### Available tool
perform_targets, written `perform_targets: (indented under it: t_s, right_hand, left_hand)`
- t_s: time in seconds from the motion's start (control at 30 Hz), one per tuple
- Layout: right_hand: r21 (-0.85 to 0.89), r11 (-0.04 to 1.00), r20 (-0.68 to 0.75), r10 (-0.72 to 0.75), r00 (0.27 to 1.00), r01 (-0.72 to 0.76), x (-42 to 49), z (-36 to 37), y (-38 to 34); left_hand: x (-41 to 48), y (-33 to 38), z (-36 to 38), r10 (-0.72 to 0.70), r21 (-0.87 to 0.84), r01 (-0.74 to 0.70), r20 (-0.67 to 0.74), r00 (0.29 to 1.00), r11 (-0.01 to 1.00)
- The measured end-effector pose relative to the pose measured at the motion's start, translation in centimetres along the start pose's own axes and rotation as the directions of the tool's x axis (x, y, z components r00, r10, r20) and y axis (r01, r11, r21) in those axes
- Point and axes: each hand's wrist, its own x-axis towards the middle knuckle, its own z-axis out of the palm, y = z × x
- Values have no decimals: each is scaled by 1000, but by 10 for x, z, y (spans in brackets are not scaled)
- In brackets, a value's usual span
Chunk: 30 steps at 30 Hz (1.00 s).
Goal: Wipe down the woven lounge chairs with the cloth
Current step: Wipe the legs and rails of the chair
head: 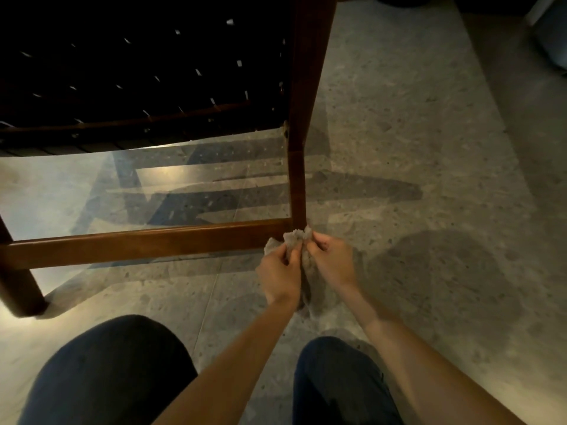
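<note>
Speckled floor [414,133] below | woven chair [138,72] up close, lower rail [147,243] meeting leg [299,179] | left hand [280,273] and right hand [329,262] both pinching the bunched cloth [293,239], pressed right at that rail-and-leg corner

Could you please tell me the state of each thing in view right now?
cloth: bunched up, held between both hands, at the chair's lower frame corner
left hand: fingers curled, pinching the cloth
right hand: fingers curled, pinching the cloth
chair: standing upright
</note>
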Motion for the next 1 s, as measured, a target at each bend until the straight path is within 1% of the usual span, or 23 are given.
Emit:
perform_targets:
  t_s: [0.07,0.13,0.2,0.27,0.33,0.4,0.47,0.53,0.6,0.67,0.77,0.87,0.93,1.0]
  right_hand:
    - [48,999,-18,-13,1000,14,-2,1,-2]
    - [101,995,-52,-7,999,12,5,4,-7]
    - [133,991,-86,-7,996,19,14,7,-14]
    - [146,989,-110,-22,994,38,23,9,-15]
    - [138,990,-74,-16,997,26,25,9,-9]
    - [93,996,-8,-2,1000,3,20,7,7]
    - [64,998,34,10,999,-12,10,5,25]
    - [95,994,69,39,997,-46,4,5,39]
    - [111,986,113,111,987,-124,2,7,48]
    - [87,971,156,207,966,-222,1,8,56]
    - [78,925,225,347,911,-371,-5,13,64]
    - [132,862,226,454,862,-489,-4,25,61]
    - [219,820,235,481,845,-528,-3,28,56]
    - [230,829,282,445,850,-510,-8,24,54]
  left_hand:
    - [-2,-1,4,-128,-115,124,-29,991,986]
    - [4,1,7,-298,-248,290,4,954,924]
    - [12,6,8,-437,-320,432,61,897,843]
    - [17,10,11,-511,-347,507,87,855,789]
    - [21,7,14,-509,-352,515,116,853,782]
    - [22,-2,16,-449,-324,475,154,880,818]
    - [22,-15,17,-342,-248,375,166,925,893]
    - [21,-26,19,-238,-160,262,157,958,952]
    - [19,-34,21,-166,-120,185,150,975,975]
    - [17,-40,23,-136,-91,151,154,979,984]
    - [13,-48,25,-177,-23,186,212,961,982]
    - [12,-52,26,-256,33,257,278,926,966]
    - [12,-50,26,-326,-2,346,331,886,938]
    - [9,-45,24,-382,-39,415,323,866,909]
